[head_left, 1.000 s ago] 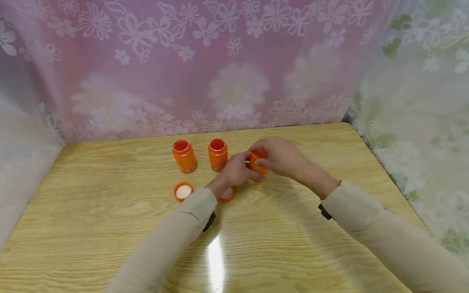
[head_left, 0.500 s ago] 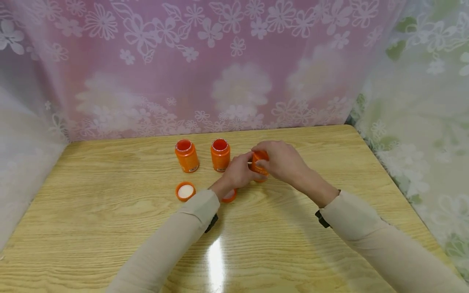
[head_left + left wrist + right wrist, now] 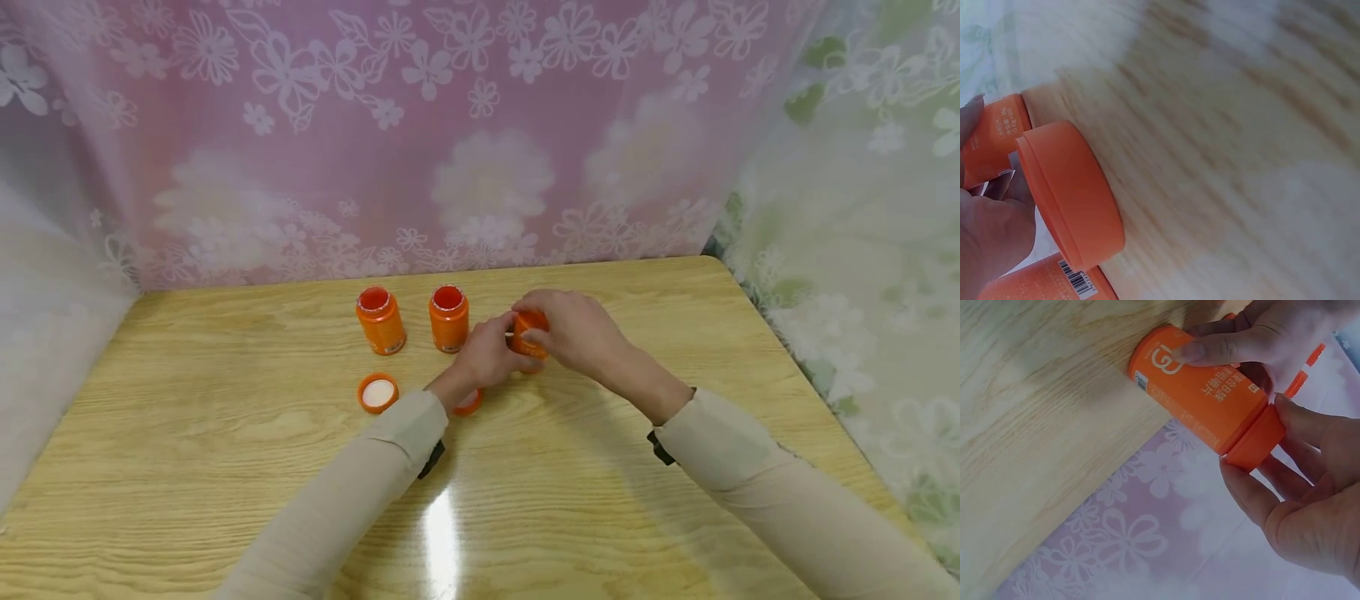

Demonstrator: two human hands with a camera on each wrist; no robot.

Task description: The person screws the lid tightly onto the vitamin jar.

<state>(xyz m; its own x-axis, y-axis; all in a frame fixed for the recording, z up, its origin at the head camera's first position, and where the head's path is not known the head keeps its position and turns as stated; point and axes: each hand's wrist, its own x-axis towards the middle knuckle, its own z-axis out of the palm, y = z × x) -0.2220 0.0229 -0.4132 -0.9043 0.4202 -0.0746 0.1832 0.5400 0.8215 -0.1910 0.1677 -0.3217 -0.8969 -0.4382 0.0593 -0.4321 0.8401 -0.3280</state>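
Note:
An orange bottle point(image 3: 1200, 394) stands upright on the table, with an orange cap point(image 3: 1257, 439) on its top. My left hand point(image 3: 491, 354) grips the bottle's body, its thumb pressed along the printed side in the right wrist view. Around the cap, the thumb and fingers of my right hand point(image 3: 581, 329) pinch the rim. Left of this bottle are two uncapped orange bottles, one in the middle point(image 3: 449, 325) and one at the far left point(image 3: 382, 327), their mouths facing up. The cap's top is mostly hidden by the right hand in the head view.
Two loose orange lids lie inside up in front of the uncapped bottles: the left lid point(image 3: 378, 393) and the right lid point(image 3: 468, 403), partly covered by my left wrist. A flowered pink curtain point(image 3: 487, 167) hangs behind the wooden table point(image 3: 225, 467).
The head view has shifted slightly. Both hands keep their hold on the same bottle and cap, with no clear movement of the bottles or lids.

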